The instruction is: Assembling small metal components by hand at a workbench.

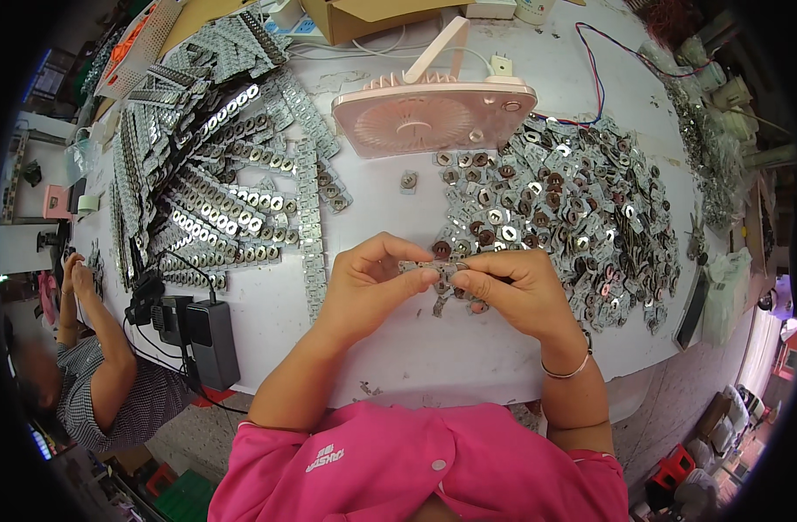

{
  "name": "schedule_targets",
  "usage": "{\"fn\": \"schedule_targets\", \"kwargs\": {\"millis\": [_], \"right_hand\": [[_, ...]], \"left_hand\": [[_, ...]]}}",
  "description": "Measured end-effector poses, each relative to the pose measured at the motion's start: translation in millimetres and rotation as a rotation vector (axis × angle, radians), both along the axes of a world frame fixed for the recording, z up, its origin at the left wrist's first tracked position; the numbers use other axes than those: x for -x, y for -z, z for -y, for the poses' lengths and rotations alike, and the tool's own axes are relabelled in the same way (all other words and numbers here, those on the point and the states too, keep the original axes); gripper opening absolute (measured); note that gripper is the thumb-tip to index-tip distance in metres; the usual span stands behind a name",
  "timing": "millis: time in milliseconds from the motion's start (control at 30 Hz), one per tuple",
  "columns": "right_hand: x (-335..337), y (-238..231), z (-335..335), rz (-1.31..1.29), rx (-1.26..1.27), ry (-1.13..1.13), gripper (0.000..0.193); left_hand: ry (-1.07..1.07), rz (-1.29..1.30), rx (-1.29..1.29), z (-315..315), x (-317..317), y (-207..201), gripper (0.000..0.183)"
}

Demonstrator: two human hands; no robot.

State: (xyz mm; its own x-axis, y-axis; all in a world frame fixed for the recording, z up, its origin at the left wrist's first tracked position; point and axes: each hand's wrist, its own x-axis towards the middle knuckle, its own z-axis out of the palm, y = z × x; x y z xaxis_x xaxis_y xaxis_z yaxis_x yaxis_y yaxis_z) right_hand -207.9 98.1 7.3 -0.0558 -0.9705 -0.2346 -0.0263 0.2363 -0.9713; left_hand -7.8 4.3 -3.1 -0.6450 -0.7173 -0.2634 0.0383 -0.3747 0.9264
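Both hands meet over the table near its front edge. My left hand (370, 285) is closed, thumb and index finger pinching one end of a small stamped metal piece (442, 275). The other end is pinched between the thumb and fingers of my right hand (516, 289). Fingertips cover much of the piece, so its full shape is hidden. Just right of my right hand begins a large heap of loose metal pieces (581, 217) with round dark and shiny centres. To the left lie many metal strips (229, 204) made of joined pieces, one long strip (310, 235) standing closest to my left hand.
A pink fan (416, 122) stands beyond my hands, with a cardboard box (372, 19) behind it. Black devices with cables (214, 344) sit at the table's left front edge. Another person (111, 374) works at the far left. A red-blue wire (596, 78) crosses the back right.
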Motion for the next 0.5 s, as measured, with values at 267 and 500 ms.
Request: {"fn": "schedule_targets", "kwargs": {"millis": [267,500], "right_hand": [[-8,-12,0,0.455,-0.207,0.019,0.021],[-17,-4,3,0.096,-0.018,0.186,0.018]], "left_hand": [[0.104,-0.304,-0.355,4,-5,5,0.015],[-0.077,-0.072,0.610,-4,7,5,0.024]]}}
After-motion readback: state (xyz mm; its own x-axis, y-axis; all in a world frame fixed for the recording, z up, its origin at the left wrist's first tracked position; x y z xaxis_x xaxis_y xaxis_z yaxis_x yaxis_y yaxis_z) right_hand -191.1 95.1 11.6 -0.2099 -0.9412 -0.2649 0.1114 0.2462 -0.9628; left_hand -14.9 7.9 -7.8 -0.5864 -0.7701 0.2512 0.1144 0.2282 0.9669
